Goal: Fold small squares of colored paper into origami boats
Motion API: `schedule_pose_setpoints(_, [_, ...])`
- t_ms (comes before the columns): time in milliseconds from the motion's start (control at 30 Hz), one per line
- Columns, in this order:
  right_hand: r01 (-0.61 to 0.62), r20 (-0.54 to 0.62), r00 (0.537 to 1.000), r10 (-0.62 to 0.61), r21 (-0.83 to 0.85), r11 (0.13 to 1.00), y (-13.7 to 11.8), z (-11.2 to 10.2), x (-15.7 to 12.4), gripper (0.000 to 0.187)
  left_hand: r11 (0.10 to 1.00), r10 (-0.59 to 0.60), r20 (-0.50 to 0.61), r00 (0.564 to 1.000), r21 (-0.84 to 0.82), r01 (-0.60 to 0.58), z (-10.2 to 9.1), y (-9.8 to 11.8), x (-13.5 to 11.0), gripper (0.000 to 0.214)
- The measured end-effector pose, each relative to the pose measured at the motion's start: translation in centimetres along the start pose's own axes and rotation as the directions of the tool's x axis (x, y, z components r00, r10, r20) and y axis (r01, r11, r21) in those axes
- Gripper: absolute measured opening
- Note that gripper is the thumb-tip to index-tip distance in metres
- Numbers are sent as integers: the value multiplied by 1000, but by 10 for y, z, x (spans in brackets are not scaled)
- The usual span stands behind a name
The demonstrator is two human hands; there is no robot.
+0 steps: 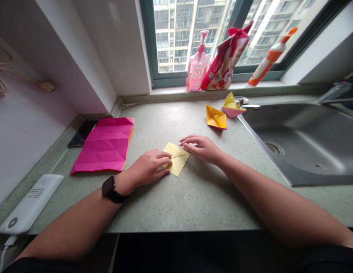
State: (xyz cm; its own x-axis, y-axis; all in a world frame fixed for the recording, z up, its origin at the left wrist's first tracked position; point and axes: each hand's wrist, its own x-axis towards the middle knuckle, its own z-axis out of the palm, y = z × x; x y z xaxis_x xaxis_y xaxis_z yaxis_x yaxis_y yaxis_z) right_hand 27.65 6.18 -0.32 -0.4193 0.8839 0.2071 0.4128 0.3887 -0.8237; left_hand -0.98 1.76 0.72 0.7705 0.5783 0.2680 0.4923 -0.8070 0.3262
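Observation:
A small folded square of pale yellow origami paper (180,162) lies flat on the countertop, turned like a diamond, with a crease or seam across its middle. My left hand (150,165), with a black smartwatch on its wrist, rests over the paper's left corner, fingers stretched out and touching it. At the upper right edge is my right hand (203,148); its fingers are extended and hold nothing, and whether the fingertips touch the paper I cannot tell. Two folded paper boats, one orange (216,118) and one yellow and pink (233,106), stand farther back near the sink.
Creased magenta paper sheets (104,146) lie at left, partly over a dark phone (82,133). A white power bank (31,204) with a cable sits at front left. The steel sink (307,144) is at right. A pink pump bottle (197,68), red bag (226,60) and orange-white bottle (269,62) line the windowsill.

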Motion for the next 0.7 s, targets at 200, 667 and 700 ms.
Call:
schedule_pose_setpoints(200, [-223, 100, 974, 202, 304, 926, -2, -1, 0, 22, 1000, -10, 12, 1000, -17, 10, 0, -1, 0, 17])
schedule_pose_setpoints(667, [-377, 233, 926, 296, 557, 740, 4, 2, 2, 36, 1000, -24, -31, 999, -19, 23, 4, -3, -2, 63])
schedule_pose_setpoints(700, [-393, 236, 920, 314, 570, 722, 4, 0, 1, 38, 1000, -29, -54, 998, -9, 29, 4, -3, -2, 58])
